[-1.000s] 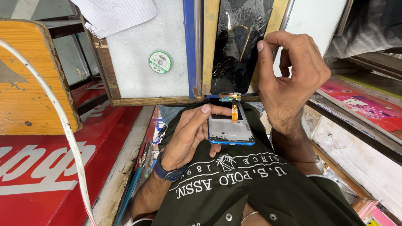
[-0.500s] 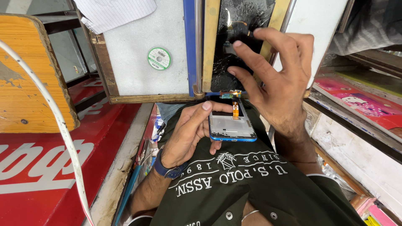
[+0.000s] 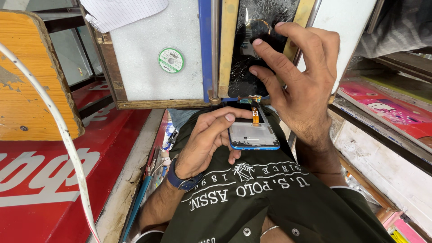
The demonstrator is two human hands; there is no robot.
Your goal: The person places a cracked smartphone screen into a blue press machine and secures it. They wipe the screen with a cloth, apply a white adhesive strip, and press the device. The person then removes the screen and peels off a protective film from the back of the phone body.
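Note:
My left hand grips a blue-framed phone body by its left edge, held flat over my dark green shirt. My right hand holds the cracked black screen panel lifted upright above the body, fingers spread over its face. A thin orange flex ribbon still joins the screen's lower edge to the phone body. The open phone interior looks pale grey.
A white board with a wooden frame stands just ahead, with a small green solder-wire spool on it. A vertical blue and metal post borders the screen. A white cable crosses on the left above a red surface. Shelves sit on the right.
My right hand has shifted its grip from the screen's right edge to fingers spread across its face. The left hand and phone body have stayed in place.

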